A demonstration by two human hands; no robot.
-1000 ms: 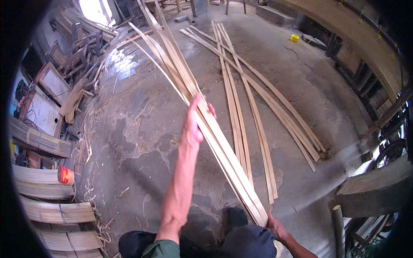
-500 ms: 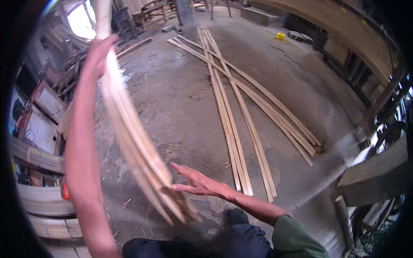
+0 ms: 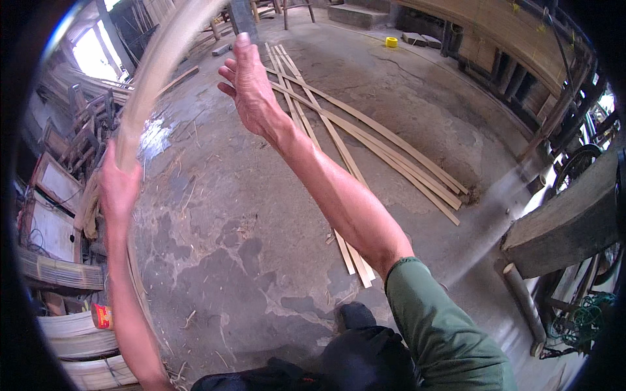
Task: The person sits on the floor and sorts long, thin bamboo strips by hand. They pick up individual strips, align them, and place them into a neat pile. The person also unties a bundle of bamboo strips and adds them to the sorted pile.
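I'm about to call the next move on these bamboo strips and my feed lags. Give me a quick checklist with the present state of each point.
1. Left hand closed on the strip bundle: ok.
2. Right hand free: ok, open, fingers spread, touching nothing.
3. Bundle steady: cannot tell, it is blurred and curves upward out of view.
4. Bundle apart from the floor strips: ok, those lie flat to the right.
5. Bare floor under the hands: ok, only small scraps.
6. Clutter by the left arm: not ok, frames stand close.
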